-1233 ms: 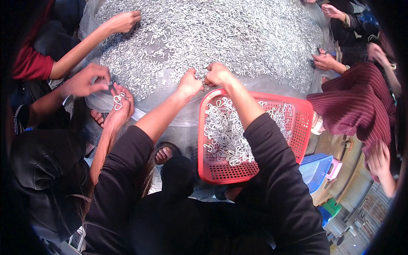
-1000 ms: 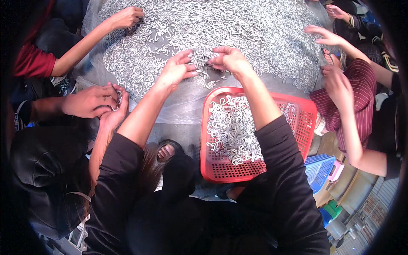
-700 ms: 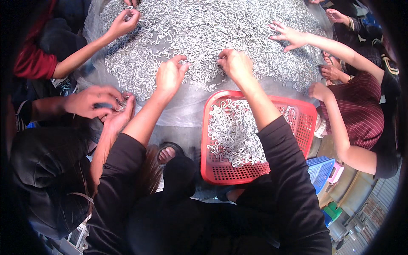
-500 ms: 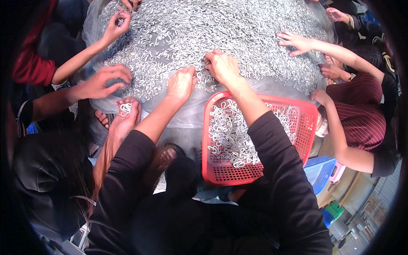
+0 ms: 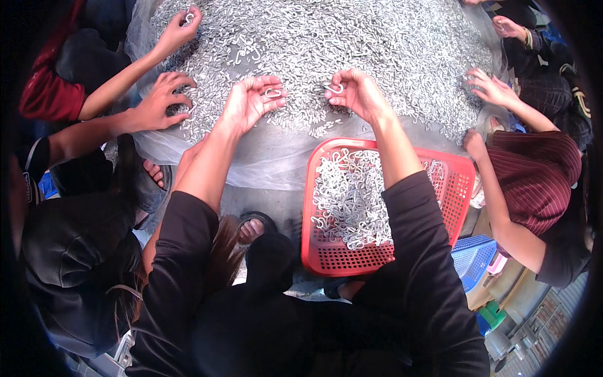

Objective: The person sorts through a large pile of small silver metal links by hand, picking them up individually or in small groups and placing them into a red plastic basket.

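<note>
The person's right hand (image 5: pixel 358 94) pinches an S-shaped hook (image 5: pixel 335 89) between thumb and fingertips, its curve pointing inward toward the other hand. The left hand (image 5: pixel 248 103) is loosely curled, with a second hook (image 5: pixel 272 93) caught between the thumb side and the bent fingers (whether more pieces lie hidden in that palm, I cannot tell). The two grips face each other with a gap between them, both just above the near edge of a broad heap (image 5: pixel 364 44) of small silvery metal pieces, which spreads beneath and beyond them. A translucent mesh sheet (image 5: pixel 251 160) shows below the grips, on the near side of the heap. Nearer the body than the right grip, and partly under that forearm, stands a red basket (image 5: pixel 320 261) with perforated walls, holding a tangle of pale hooks (image 5: pixel 345 201). Past that basket, farther to the right of the right grip, is a blue basket (image 5: pixel 471 257). To the left of the left grip, one co-worker's hand (image 5: pixel 160 100) reaches with spread, bent fingers at the heap's edge; farther out and beyond it, another person's hand (image 5: pixel 179 31) holds up a small hook (image 5: pixel 188 20). Well to the right of the right grip, a further hand (image 5: pixel 493 88) hovers or rests by the heap's far side, beside a dark red striped cloth (image 5: pixel 534 182).
</note>
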`<state>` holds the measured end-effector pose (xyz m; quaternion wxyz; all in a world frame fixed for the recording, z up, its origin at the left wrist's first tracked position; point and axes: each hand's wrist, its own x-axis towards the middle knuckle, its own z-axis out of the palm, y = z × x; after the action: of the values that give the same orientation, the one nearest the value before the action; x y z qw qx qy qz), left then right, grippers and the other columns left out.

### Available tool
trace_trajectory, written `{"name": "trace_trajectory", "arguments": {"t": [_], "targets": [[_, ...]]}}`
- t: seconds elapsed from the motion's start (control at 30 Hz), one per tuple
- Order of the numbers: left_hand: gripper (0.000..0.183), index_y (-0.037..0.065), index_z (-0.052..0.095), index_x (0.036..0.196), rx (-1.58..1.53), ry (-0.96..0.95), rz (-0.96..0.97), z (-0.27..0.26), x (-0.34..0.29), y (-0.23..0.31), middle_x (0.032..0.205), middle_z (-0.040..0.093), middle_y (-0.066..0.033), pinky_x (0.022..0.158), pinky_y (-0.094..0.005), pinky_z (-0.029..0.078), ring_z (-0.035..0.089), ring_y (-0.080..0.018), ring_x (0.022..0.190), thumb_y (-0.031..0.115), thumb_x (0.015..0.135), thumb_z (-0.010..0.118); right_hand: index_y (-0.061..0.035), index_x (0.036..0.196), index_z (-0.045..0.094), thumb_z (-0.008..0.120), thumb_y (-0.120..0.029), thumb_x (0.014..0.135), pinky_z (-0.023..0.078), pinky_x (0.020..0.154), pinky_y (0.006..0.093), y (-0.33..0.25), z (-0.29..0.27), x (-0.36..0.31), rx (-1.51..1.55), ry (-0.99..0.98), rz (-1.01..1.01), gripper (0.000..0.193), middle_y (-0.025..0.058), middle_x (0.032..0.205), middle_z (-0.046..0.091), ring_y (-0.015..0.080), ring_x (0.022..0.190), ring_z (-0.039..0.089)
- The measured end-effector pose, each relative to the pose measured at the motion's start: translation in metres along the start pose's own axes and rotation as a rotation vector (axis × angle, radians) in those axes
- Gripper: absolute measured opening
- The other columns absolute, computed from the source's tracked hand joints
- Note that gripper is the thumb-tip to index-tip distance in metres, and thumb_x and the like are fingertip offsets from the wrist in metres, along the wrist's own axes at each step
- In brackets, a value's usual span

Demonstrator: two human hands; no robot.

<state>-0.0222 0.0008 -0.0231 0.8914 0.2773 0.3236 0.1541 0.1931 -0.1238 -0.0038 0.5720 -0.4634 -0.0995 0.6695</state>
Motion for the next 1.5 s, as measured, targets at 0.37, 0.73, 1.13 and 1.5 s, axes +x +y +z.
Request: {"name": "trace_trajectory", "arguments": {"t": [0.37, 0.73, 1.13, 1.5], "targets": [[0.02, 0.006, 0.06, 0.082, 1.33, 0.272, 0.42, 0.007, 0.016, -0.025, 0.062, 0.057, -0.0048, 0.052, -0.0294, 0.043, 0.053, -0.0131, 0.056, 0.018, 0.069, 0.07, -0.014, 0.082, 0.062, 0.054, -0.012, 0.073, 0.049, 0.067, 0.0375, 0.038, 0.05, 0.013, -2.014, -0.053, -0.259, 0.013, 0.0106, 0.078, 0.064, 0.0255, 0.078, 0.063], [0.008, 0.006, 0.06, 0.082, 0.939, 0.027, 0.005, 0.052, -0.034, 0.024, 0.072, 0.057, -0.0001, 0.048, -0.0196, 0.041, 0.052, -0.006, 0.061, 0.013, 0.078, 0.06, -0.0088, 0.071, 0.062, 0.059, -0.015, 0.067, 0.045, 0.06, 0.0292, -0.033, 0.04, -0.034, -1.555, -0.154, 0.043, 0.008, 0.0061, 0.067, 0.061, 0.0153, 0.066, 0.058], [0.031, 0.004, 0.057, 0.103, 1.525, 0.348, 0.414, 0.049, 0.051, 0.008, 0.095, 0.061, -0.0154, 0.081, -0.0344, 0.044, 0.058, -0.027, 0.09, 0.022, 0.079, 0.055, -0.005, 0.101, 0.06, 0.064, -0.026, 0.072, 0.045, 0.079, 0.0338, -0.057, -0.002, -0.036, -1.427, 0.243, -0.064, 0.036, 0.0152, 0.095, 0.061, 0.0252, 0.087, 0.059], [0.04, 0.004, 0.05, 0.116, 0.822, 0.15, 0.151, 0.043, 0.081, -0.021, 0.112, 0.054, -0.0125, 0.09, -0.0303, 0.036, 0.05, -0.0189, 0.101, 0.023, 0.081, 0.056, -0.0042, 0.11, 0.055, 0.066, -0.033, 0.073, 0.047, 0.073, 0.0324, 0.009, -0.011, 0.047, -0.841, 0.345, -0.223, 0.048, 0.0133, 0.096, 0.058, 0.0202, 0.088, 0.056]]}}
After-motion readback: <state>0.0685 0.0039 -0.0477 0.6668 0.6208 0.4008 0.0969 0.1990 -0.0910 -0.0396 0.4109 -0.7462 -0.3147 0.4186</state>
